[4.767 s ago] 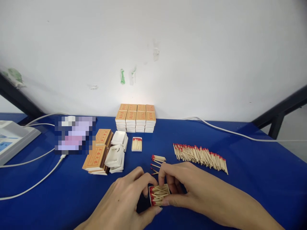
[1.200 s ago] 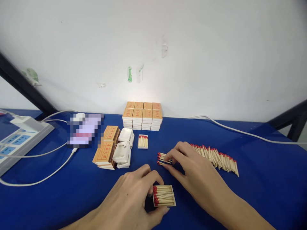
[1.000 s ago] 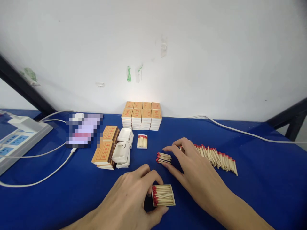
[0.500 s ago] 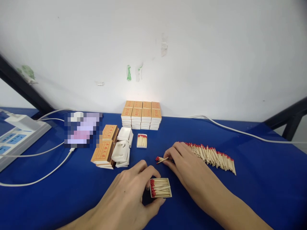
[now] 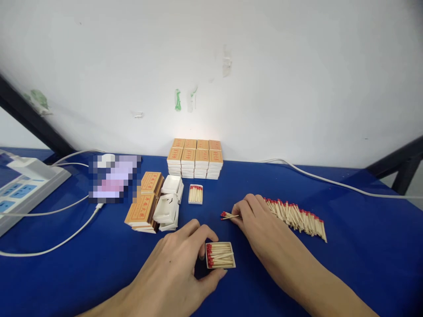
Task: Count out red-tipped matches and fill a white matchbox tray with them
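My left hand [image 5: 185, 259] grips a white matchbox tray [image 5: 235, 264] between thumb and fingers, low in the middle of the view. Red-headed matches lie in that tray, their heads toward the left. My right hand [image 5: 256, 220] pinches a few matches [image 5: 228, 215], whose red heads stick out to the left of the fingertips. Just beyond this hand, to its right, spreads a long pile of loose matches [image 5: 302, 218], its left end partly hidden by the hand. Farther back stands another tray [image 5: 195, 202] holding matches, heads pointing away from me.
White trays [image 5: 166, 209] are stacked at left of centre, beside orange matchbox sleeves [image 5: 142, 209]. Stacked matchboxes [image 5: 194, 158] stand against the wall. A power strip [image 5: 26, 189], a pixelated item [image 5: 115, 178] and white cables [image 5: 330, 182] lie on the blue table [image 5: 357, 264].
My right hand, still pinching matches, has shifted slightly right and away from me. The tray in my left hand has moved up a little.
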A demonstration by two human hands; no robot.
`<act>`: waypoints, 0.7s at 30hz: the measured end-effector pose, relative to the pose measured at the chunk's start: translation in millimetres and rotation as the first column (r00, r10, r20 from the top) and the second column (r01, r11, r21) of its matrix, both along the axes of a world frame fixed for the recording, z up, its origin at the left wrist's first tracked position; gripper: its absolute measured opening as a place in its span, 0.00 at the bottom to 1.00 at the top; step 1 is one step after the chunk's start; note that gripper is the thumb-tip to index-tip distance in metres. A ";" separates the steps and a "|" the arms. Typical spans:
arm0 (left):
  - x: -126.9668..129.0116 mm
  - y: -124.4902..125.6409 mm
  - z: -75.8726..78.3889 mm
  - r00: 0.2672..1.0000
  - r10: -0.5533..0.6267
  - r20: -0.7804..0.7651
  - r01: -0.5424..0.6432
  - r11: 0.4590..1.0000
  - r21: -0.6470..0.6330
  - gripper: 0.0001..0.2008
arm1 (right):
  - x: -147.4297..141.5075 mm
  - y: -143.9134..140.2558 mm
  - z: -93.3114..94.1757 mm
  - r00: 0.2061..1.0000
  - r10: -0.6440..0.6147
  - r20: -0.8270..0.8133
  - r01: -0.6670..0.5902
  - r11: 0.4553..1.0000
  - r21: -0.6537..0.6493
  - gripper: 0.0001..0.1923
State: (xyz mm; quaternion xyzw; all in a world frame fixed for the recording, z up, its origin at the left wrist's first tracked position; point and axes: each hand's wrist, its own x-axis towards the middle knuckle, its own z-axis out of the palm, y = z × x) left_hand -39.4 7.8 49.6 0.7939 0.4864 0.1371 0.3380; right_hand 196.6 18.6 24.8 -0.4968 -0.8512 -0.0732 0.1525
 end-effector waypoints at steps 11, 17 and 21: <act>1.3 4.4 -0.5 0.999 0.041 -0.010 -0.041 0.999 -0.028 0.10 | 14.5 1.8 4.3 0.997 -0.040 -0.073 0.039 0.999 -0.011 0.15; 1.8 3.8 0.6 0.999 0.046 0.000 -0.046 0.999 -0.020 0.09 | 18.5 4.2 20.2 0.979 -0.144 -0.143 0.146 0.989 0.004 0.14; 2.6 4.3 0.1 0.998 0.054 0.010 -0.054 0.998 -0.023 0.11 | 6.8 -4.1 29.7 0.946 -0.087 -0.311 0.033 0.984 -0.174 0.12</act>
